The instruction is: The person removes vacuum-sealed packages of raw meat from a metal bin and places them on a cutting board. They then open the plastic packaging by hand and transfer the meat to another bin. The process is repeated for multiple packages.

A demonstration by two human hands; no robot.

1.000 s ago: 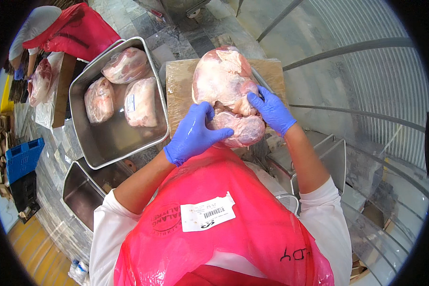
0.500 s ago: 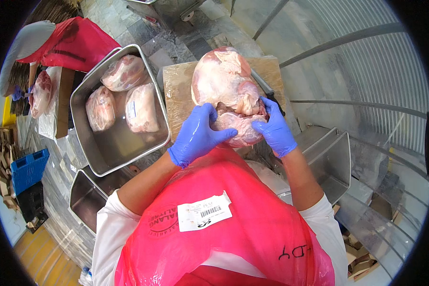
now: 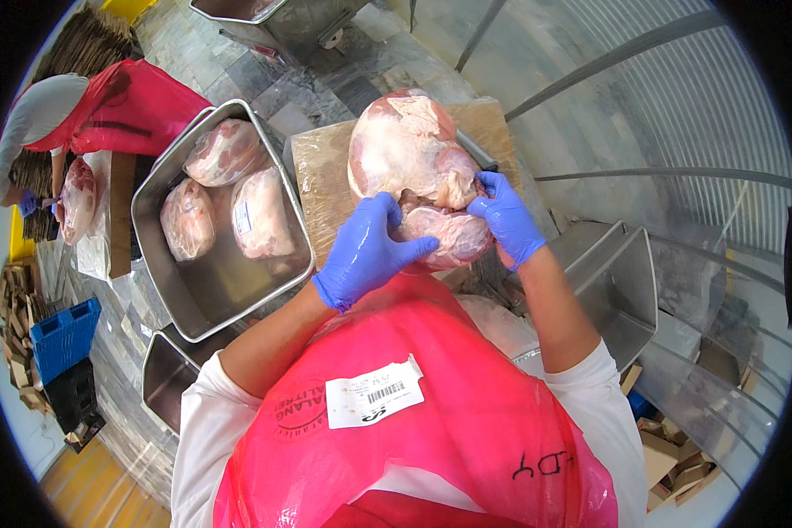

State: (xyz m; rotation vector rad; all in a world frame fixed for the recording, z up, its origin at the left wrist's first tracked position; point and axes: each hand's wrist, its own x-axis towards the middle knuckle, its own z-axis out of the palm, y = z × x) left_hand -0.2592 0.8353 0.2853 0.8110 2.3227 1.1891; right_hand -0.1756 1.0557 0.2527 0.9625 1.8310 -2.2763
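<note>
A large piece of raw meat [image 3: 405,154], pink with pale fat, rests on a film-wrapped board [image 3: 321,180] in front of me. Its near end folds toward my apron as a smaller lobe. My left hand [image 3: 370,251], in a blue glove, grips that lobe's left side, thumb across the front and fingers curled into the fold. On the opposite side my right hand [image 3: 510,220], gloved too, pinches the meat's edge; its fingertips are partly hidden. A knife [image 3: 477,152] lies on the board along the meat's right side, its handle partly covered by my right hand.
Left of the board stands a steel tub [image 3: 211,299] with several bagged meat pieces [image 3: 262,216]. Another steel bin [image 3: 620,282] is at the right, beside a clear plastic curtain [image 3: 678,106]. At the far left, a person in a red apron [image 3: 136,106] handles meat over a box [image 3: 123,211].
My right hand has shifted slightly at the meat's right edge, its thumb drawn in closer to the fingers. The left hand keeps its hold. The whole view has tilted a little.
</note>
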